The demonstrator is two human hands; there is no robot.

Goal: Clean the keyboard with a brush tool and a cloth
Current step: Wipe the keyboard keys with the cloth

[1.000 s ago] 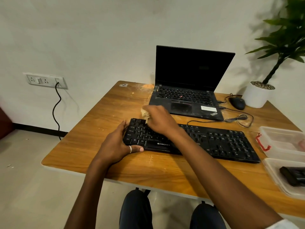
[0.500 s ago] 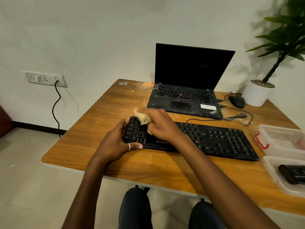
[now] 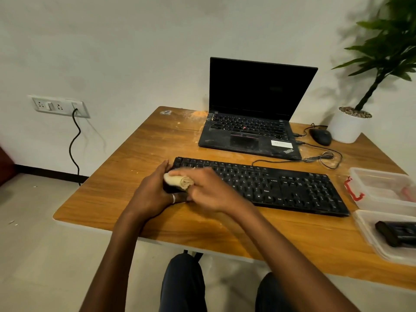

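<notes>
- Two hands at work on the left end of the keyboard (image 3: 258, 183), which lies flat on the wooden table (image 3: 139, 149) in front of the open laptop (image 3: 252, 131).
- Left hand (image 3: 153, 194): wrapped round the keyboard's left edge, thumb on the near rim, fingers curled over the far side; closed on the board as a brace.
- Right hand (image 3: 209, 192): fingers closed round a rolled pale cloth (image 3: 179, 180), roll pressed to the leftmost keys, just beside the left hand's knuckles.
- Judged step: wiping the key tops with the cloth, at the left end of a pass.
- To do it well: keep the brace firm so the board cannot slide on the table.
- Press lightly; enough to lift dust, not enough to depress or pop keycaps.
- Work row by row towards the number pad, overlapping each stroke.
- Turn the roll to a fresh face once soiled.
- Mind the loose cable (image 3: 324, 157) coiled behind the board, and the plastic tubs (image 3: 382, 183) touching or nearly touching its right end.
- Dark object in the nearer tub (image 3: 396, 235): possibly the brush tool, cannot tell for certain.
- Crumbs and pale dust visible on the table near the laptop; worth sweeping off, lest they return to the keys.
</notes>
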